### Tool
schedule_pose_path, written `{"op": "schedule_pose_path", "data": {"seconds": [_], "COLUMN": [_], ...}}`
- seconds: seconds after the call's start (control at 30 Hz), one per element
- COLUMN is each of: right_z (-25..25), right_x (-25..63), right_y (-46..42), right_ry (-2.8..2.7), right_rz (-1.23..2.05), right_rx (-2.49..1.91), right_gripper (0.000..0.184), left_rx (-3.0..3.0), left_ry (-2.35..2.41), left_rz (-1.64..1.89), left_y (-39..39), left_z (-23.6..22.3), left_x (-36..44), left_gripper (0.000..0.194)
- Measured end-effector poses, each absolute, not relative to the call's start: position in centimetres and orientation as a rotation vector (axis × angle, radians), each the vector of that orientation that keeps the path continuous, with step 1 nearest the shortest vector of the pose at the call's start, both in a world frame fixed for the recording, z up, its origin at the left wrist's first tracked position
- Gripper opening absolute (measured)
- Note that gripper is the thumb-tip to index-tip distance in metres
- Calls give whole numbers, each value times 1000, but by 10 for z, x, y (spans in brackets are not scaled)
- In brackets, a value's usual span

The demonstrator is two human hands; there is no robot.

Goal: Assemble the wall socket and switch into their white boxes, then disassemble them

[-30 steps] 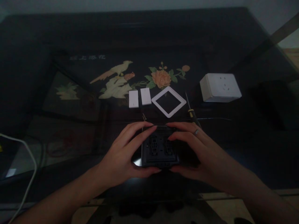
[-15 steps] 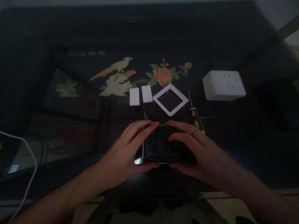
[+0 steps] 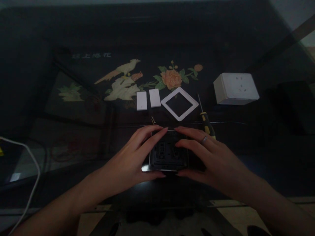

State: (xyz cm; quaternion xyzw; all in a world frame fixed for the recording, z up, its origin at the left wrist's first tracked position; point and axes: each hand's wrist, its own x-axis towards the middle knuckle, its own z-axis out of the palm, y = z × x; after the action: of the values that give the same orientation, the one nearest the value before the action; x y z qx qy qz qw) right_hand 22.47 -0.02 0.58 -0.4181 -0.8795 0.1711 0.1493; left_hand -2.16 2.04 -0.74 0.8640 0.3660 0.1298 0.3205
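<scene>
In the head view, two bare hands grip a dark, boxy square switch module with pale edges (image 3: 168, 160) at the near middle of a glossy black counter (image 3: 251, 157). The left hand (image 3: 133, 159) is curved around its left side, fingertips at the far edge and thumb at the near one; the right hand (image 3: 211, 155), with a silver-coloured ring (image 3: 204, 139) on one finger, clasps the right side likewise, another fingertip reaching over the top face. Whether the module touches the counter cannot be told, and no lettering is readable on it. Just beyond the left fingertips lie small brass-coloured screws (image 3: 153, 120). Farther off are two white rectangular plates, a left one (image 3: 141, 101) and a right one (image 3: 155, 98), each with a tiny unreadable mark, then a white square plastic frame (image 3: 171, 111) turned cornerwise, and a black-and-yellow-handled screwdriver (image 3: 208, 126). To the right stands a white box with socket holes (image 3: 242, 88), showing no legible brand. White Chinese characters (image 3: 92, 55), of which 上 and 花 can be read, sit above an inlaid pale bird (image 3: 126, 68) and pink flower (image 3: 171, 78). A white cable (image 3: 36, 164) curves at far left.
</scene>
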Motion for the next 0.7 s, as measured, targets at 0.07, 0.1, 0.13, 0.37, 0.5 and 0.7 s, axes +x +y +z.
{"op": "schedule_pose_path", "data": {"seconds": [0.07,0.1,0.13,0.37,0.5,0.7], "right_z": [6,6,6,6,8,11], "right_x": [225,225,225,225,225,225], "right_y": [-1,-1,-1,0,0,1], "right_ry": [-2528,-2527,-2528,-2541,-2522,-2511], "right_rz": [481,479,476,508,567,613], "right_rx": [-1202,-1199,-1191,-1193,-1228,-1283], "right_gripper": [53,53,52,49,46,53], "left_rx": [2273,2274,2275,2250,2248,2229], "left_ry": [952,952,954,980,972,982], "left_rz": [298,291,293,280,269,255], "left_y": [20,20,20,19,20,20], "left_z": [-8,-8,-8,-9,-8,-5], "left_x": [-22,-22,-22,-20,-22,-22], "left_gripper": [93,91,89,91,92,93]}}
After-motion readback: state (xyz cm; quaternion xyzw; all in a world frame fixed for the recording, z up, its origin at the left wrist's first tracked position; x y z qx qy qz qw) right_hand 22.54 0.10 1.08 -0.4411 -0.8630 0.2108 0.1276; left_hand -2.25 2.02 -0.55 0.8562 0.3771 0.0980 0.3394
